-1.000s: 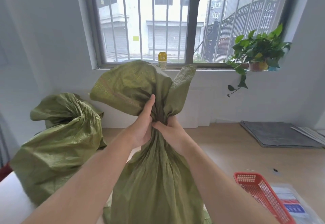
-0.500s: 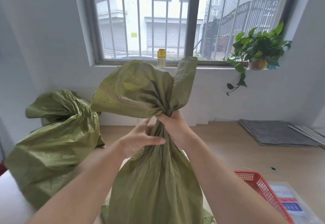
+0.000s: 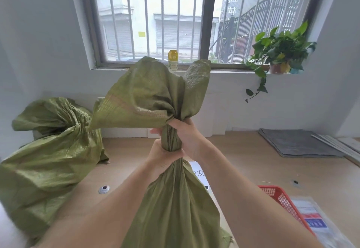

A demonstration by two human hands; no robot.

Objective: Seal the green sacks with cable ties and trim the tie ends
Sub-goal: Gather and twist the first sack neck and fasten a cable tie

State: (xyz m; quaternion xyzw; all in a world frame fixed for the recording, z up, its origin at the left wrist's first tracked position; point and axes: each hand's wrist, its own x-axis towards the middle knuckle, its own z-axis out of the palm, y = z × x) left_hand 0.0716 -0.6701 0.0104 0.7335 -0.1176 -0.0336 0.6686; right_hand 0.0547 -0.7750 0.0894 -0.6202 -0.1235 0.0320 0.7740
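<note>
The green sack (image 3: pixel 171 205) rises over the bench (image 3: pixel 253 169) straight ahead, its gathered neck wrung tight. The right grip (image 3: pixel 188 136) is wrapped round the neck just under the flared mouth. The left grip (image 3: pixel 165 158) is clenched round it directly below, touching the right. The sack's contents are hidden. A second green sack (image 3: pixel 48 160) slumps at the left, apart. Behind the neck a white sheet (image 3: pixel 198 171) shows 发. At the right a red basket (image 3: pixel 280 197) sits beside a plastic packet (image 3: pixel 315 224) with an unreadable label. Bare wood lies beyond them.
</note>
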